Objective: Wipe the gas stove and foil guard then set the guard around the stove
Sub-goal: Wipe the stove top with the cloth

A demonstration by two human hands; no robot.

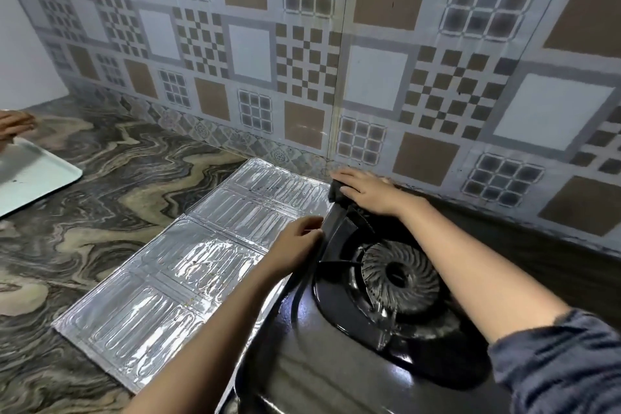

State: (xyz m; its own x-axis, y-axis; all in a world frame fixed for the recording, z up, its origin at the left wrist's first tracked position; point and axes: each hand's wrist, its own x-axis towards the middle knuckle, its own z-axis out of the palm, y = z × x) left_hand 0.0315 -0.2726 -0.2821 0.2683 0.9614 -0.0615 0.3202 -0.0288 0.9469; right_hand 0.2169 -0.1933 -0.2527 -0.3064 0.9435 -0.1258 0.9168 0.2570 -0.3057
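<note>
A black gas stove (336, 363) with one round burner (400, 277) fills the lower right. The silver foil guard (174, 269) lies flat and unfolded on the counter along the stove's left side. My left hand (295, 242) grips the stove's left rim, fingers curled over the edge. My right hand (366, 191) rests palm down at the stove's back left corner, close to the wall, pressing on a small dark pad (336, 191). Whether the pad is a cloth or a sponge cannot be made out.
The marbled stone counter (111, 191) stretches left. A white tray (37, 178) sits at the far left edge, with another person's hand (15, 126) above it. The patterned tile wall (302, 60) rises right behind the stove and guard.
</note>
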